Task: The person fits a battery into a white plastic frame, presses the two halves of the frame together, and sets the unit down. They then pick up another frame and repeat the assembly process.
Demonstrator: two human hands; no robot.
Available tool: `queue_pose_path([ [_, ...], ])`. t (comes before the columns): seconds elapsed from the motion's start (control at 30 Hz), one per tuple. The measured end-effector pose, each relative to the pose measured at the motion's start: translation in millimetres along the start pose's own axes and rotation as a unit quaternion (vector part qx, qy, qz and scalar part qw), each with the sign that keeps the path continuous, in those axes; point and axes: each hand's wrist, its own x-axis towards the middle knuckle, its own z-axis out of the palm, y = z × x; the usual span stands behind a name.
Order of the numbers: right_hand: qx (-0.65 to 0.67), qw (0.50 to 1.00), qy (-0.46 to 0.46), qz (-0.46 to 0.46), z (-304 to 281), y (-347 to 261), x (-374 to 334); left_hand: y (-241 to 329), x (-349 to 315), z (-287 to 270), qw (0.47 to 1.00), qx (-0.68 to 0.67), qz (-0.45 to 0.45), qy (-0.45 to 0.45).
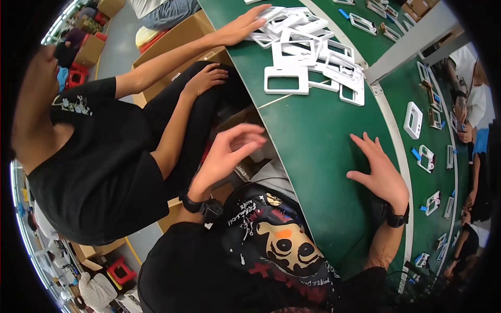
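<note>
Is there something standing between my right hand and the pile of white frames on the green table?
Nothing visible stands in the way: between your right hand and the white frames there is only green table surface. The co-worker's hand is at their far left side, outside this path.

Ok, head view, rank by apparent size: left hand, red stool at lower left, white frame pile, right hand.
1. White frame pile
2. Left hand and right hand: too alike to rank
3. Red stool: smallest as seen, but it sits farther from the camera
</note>
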Motion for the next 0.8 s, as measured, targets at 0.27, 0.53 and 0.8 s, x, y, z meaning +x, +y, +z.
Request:
queue_pose_path([
  [0.27,-0.061,0.995,-0.032,0.072,40.2,-30.0,-4.4,-222.9,-24.1,-87.7,0.950,0.248,-0.170,0.082],
  [0.53,-0.052,0.997,0.019,0.057,59.6,-8.8,-6.9,-253.1,-32.5,-65.4,0.826,0.562,-0.026,-0.032],
  [0.8,-0.070,0.994,-0.023,0.086,56.1,-11.5,1.9,-243.6,-52.4,-74.9,0.894,0.446,-0.018,-0.037],
])
